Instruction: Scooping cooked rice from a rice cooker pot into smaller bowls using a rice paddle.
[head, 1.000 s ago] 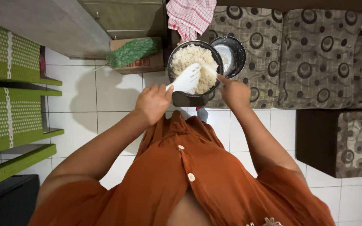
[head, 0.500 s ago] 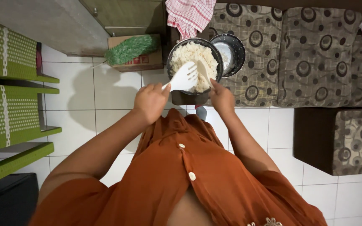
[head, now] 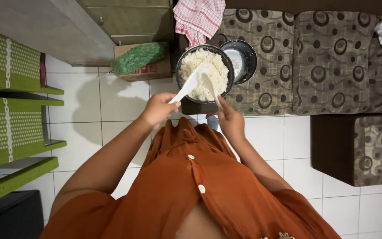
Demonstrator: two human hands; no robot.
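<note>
A black pot full of white cooked rice stands on a dark stand at the sofa's edge. My left hand grips the handle of a white slotted rice paddle, whose head is turned on edge over the rice. My right hand holds a white spoon with its bowl resting on the rice near the pot's front rim. The two utensil heads meet over the rice. My orange buttoned shirt fills the lower part of the view.
A black lid or bowl lies beside the pot on the patterned brown sofa. A red checked cloth hangs behind. A cardboard box with a green duster sits on the white tiled floor; green shelves stand at left, a brown ottoman at right.
My right hand drew back toward me, bringing the spoon from the pot's right side to its front rim. The paddle in my left hand turned from flat to edge-on.
</note>
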